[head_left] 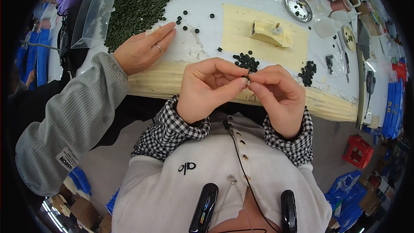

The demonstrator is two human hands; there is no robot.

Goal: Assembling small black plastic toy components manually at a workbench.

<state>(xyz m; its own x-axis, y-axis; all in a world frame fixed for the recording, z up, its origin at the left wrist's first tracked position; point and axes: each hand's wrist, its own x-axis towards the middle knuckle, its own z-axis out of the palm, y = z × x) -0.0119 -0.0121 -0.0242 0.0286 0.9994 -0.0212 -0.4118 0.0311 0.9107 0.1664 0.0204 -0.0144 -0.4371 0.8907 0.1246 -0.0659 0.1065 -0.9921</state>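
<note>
My left hand (205,87) and my right hand (279,97) meet above the table's front edge, both closed at the fingertips. Pinched between them is a small dark piece with a pale bit (247,79). Its exact kind is mostly hidden by my fingers. Just beyond my fingertips lies a small heap of black, round, ring-like parts (246,61). A second such heap (307,73) sits to the right of my right hand. Farther back, a cream block with a small peg (271,33) stands on a yellowish sheet (233,26).
At left, a co-worker's hand (144,48) in a grey sleeve rests by a large pile of dark green round parts (138,6). A clear plastic box (88,19) stands beside it. A round metal dish (298,8) and a screwdriver (370,84) are at right, a red stool (358,151) below.
</note>
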